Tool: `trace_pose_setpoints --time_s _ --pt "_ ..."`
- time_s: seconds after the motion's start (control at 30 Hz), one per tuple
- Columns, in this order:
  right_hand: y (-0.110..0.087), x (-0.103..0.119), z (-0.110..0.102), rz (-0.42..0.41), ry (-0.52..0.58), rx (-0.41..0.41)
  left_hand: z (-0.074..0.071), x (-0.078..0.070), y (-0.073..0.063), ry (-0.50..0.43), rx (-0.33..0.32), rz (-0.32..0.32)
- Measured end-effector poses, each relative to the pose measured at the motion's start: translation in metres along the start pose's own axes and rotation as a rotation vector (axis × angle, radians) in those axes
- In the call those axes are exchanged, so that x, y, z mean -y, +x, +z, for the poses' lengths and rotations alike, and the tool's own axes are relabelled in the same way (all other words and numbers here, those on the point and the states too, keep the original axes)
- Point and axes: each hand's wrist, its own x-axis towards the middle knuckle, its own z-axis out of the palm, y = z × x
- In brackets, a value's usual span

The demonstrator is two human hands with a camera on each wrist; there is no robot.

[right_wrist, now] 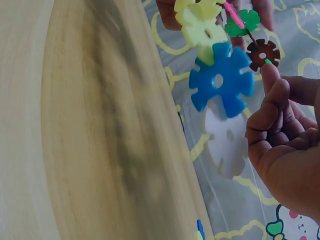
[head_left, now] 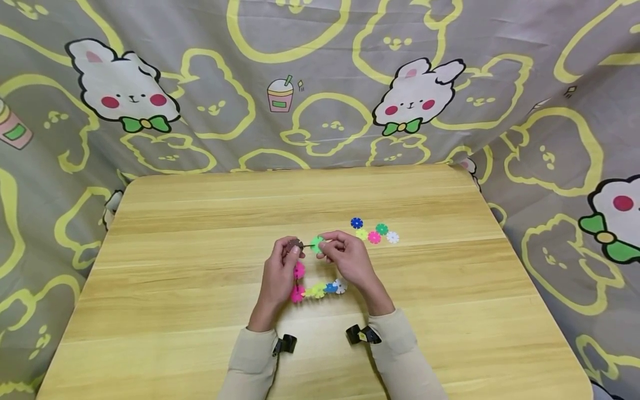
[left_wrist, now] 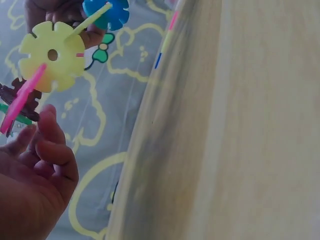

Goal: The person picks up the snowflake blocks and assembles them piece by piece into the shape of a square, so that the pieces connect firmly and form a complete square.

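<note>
A chain of notched plastic discs bends round between the two hands. My left hand (head_left: 278,273) pinches a brown disc (head_left: 295,245) at the upper left of this chain. Between the right hand's (head_left: 352,260) thumb and fingers is a light green disc (head_left: 316,244), joined to the brown part by a dark edge-on disc (head_left: 308,245). Down from the left hand run pink discs (head_left: 298,271), then yellow discs (head_left: 316,290), a blue disc (left_wrist: 116,12) and a white disc (right_wrist: 226,142) at the free end. A green disc (right_wrist: 242,23) shows beside the brown in the right wrist view.
Several loose discs lie on the wooden table (head_left: 175,266), back and right of the hands: a dark blue disc (head_left: 356,223), a green disc (head_left: 382,229), a pink disc (head_left: 374,237), a white disc (head_left: 393,237) and a yellow one. A patterned curtain (head_left: 330,83) surrounds the table.
</note>
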Motion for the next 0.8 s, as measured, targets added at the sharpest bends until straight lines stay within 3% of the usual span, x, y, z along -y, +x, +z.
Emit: trace_pose_setpoints --time_s 0.23,0.57,0.8 --pt "-0.001 0.000 0.004 -0.028 -0.046 0.029 -0.006 -0.034 -0.009 0.035 0.032 0.086" --pt "0.010 -0.026 0.009 -0.058 -0.055 0.067 -0.002 -0.032 -0.007 0.037 -0.005 0.151" --pt "0.009 -0.026 0.006 -0.068 -0.071 0.074 -0.003 -0.031 -0.007 0.026 0.005 0.128"
